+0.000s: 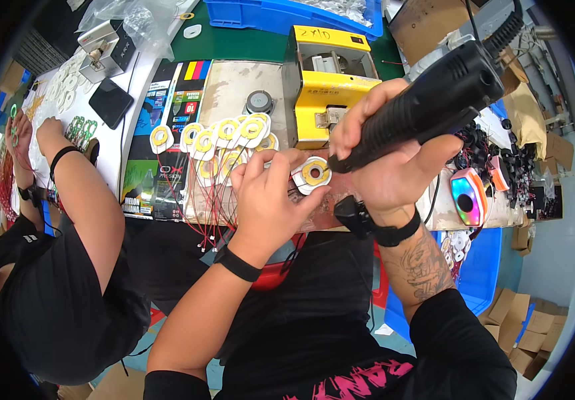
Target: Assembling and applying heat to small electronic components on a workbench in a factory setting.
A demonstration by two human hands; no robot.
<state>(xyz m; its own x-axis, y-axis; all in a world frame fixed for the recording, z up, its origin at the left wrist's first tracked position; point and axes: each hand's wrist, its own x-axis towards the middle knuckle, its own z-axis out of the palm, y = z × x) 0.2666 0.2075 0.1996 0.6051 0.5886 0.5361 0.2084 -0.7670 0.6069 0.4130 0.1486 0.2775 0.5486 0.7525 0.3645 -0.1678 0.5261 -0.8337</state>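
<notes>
A black corded electric screwdriver [427,97] is in my right hand [391,177], slanting down to the left, its tip end beside a white plastic piece with a yellow ring [308,179]. Whether the bit touches the piece, I cannot tell. The fingers and thumb of my left hand [267,200] close around this piece at its left and lower edges, over the worn work board [224,77]. Left of it lies a cluster of similar white pieces with yellow rings [227,133], trailing thin red wires. Behind my left hand sits a round dark grey part [259,102].
A yellow-and-black screw feeder [307,113] stands behind my hands. At right are an orange-rimmed lit device [466,198] and a heap of black parts [484,147]. A blue bin [254,15] is at the back. A co-worker's arm [87,180] and a phone [111,103] are at left.
</notes>
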